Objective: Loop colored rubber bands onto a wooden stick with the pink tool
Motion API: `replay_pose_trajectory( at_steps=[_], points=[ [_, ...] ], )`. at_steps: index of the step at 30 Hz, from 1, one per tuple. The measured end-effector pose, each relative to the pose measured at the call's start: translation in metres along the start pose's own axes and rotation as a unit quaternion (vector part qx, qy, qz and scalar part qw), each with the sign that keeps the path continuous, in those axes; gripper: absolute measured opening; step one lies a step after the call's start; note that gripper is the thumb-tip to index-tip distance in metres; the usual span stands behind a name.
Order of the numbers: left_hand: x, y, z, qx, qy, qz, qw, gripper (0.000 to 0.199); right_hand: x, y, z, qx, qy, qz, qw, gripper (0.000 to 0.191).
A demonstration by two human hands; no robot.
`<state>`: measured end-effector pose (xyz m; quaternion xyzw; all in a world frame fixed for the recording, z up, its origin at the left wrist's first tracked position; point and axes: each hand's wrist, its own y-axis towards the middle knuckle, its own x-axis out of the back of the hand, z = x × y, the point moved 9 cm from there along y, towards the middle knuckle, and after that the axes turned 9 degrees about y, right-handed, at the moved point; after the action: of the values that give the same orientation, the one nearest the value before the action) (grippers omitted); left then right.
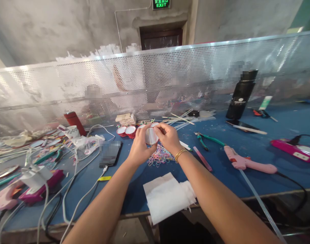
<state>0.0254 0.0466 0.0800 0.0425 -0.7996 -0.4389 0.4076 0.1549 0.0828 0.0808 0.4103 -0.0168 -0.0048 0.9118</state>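
Round white-faced piece (151, 136) sits mid-scene, raised over the desk (134, 193), gripped by both hands: left hand (141, 145) on its left edge, right hand (170, 137) pinching its right edge. Pile of colourful small loops (158, 157) just nearer. Red cups (130, 131) farther left. Phone (111, 154) left; pliers (204, 141), pink glue gun (246, 162) right. White tissue (165, 200) at near edge.

Blue table (134, 193) here, and what a spread! A tangle of bands (160, 156) right under the fingers (142, 132), red cups (130, 131) just to their left, phone (116, 153) farther left. Tissue (162, 198) on the near side of the fingers, over the edge! Off to their right: pliers (203, 143), pink stick (202, 159), glue gun (243, 163), and well beyond, the bottle (240, 101).
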Motion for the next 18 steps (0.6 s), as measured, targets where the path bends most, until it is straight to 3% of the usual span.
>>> replay_pose_trajectory(
  at_steps=[18],
  points=[
    [-0.0030,-0.0006,-0.0023,0.001,0.000,0.006,1.000,0.077,0.0011,-0.0011,0.0002,-0.005,0.001,-0.002,1.000,0.022]
  ],
)
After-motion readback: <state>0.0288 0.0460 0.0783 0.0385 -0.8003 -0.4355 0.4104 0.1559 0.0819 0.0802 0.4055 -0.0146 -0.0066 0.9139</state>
